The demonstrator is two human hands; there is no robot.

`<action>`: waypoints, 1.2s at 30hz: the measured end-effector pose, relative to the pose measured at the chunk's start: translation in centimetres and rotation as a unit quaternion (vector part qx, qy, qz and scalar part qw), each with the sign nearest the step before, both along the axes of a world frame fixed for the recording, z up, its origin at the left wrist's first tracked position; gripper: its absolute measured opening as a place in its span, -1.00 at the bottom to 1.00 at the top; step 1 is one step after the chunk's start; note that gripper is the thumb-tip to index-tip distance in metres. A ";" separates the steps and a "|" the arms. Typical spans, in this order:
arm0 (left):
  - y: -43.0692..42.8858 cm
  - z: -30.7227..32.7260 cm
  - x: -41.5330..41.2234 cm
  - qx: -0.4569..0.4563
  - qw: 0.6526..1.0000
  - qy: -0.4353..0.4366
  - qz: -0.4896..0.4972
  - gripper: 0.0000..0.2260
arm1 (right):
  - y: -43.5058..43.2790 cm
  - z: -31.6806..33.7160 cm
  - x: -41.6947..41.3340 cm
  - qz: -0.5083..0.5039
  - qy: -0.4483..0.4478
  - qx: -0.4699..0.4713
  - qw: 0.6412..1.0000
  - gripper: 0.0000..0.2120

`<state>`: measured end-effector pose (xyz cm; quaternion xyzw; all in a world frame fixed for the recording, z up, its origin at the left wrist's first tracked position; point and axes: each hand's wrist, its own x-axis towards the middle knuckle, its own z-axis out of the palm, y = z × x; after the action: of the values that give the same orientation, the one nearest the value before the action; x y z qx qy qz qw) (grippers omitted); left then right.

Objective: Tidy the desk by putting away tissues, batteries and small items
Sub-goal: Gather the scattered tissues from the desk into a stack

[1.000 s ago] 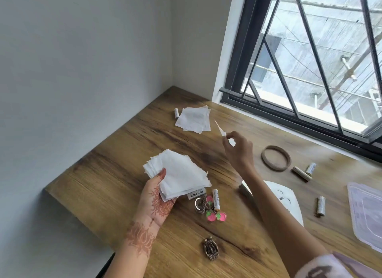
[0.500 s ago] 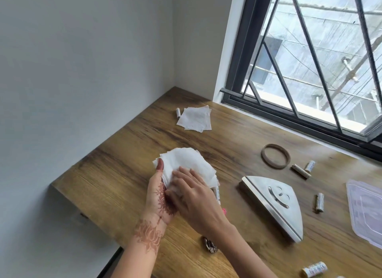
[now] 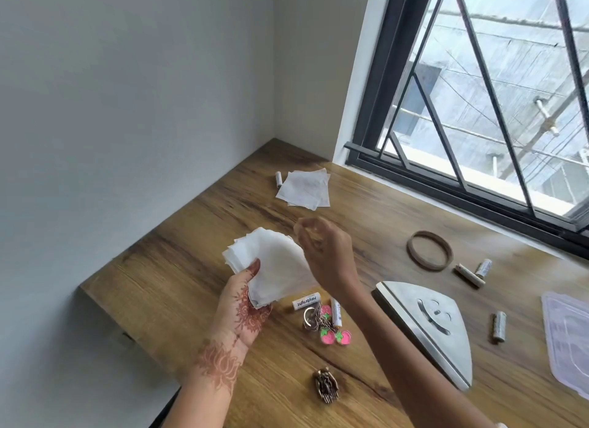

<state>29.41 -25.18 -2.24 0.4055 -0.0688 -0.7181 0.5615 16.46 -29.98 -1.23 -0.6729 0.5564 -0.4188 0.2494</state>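
Note:
My left hand (image 3: 243, 306) holds a fanned stack of white tissues (image 3: 271, 265) above the wooden desk (image 3: 178, 268). My right hand (image 3: 325, 252) hovers just right of the stack, fingers curled and blurred, with nothing visible in them. A second small pile of tissues (image 3: 306, 188) lies further back, a battery (image 3: 279, 179) beside it. Two batteries (image 3: 306, 301) (image 3: 336, 313) lie under the hands by a strawberry keychain (image 3: 328, 327). More batteries (image 3: 483, 267) (image 3: 498, 326) lie to the right.
A white triangular holder with a smiley cut-out (image 3: 430, 325) stands right of my right arm. A wooden ring (image 3: 429, 250), a rolled stick (image 3: 470, 276), a clear plastic lid (image 3: 570, 341) and a brown hair claw (image 3: 325, 384) lie on the desk. The window (image 3: 478, 109) borders the far edge.
My right hand laid a single tissue onto the stack in my left hand, pressed it down, and has now lifted off and moved up and right of the stack.

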 end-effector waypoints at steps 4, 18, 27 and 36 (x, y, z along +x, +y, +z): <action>-0.6 0.4 0.1 -0.004 1.000 -0.004 0.008 -0.85 | -7.6 -1.2 -1.9 -0.086 -0.015 0.097 0.991 -0.73; -3.7 0.8 -0.2 0.068 0.996 -0.054 0.029 -0.94 | -19.2 -5.2 -2.7 -0.261 -0.107 0.220 0.934 -0.57; -4.1 0.7 0.1 0.074 0.994 -0.080 0.012 -0.94 | -19.1 -3.4 -3.2 -0.239 -0.252 0.300 0.889 -0.88; -2.8 0.2 0.6 -0.002 1.000 0.004 -0.010 -0.84 | -10.2 1.5 -4.9 -0.205 -0.293 0.119 0.926 -0.99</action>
<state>30.05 -27.96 -2.07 0.4008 -0.0723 -0.7252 0.5551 11.52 -40.15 0.26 -0.3567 0.6300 -0.5699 0.3888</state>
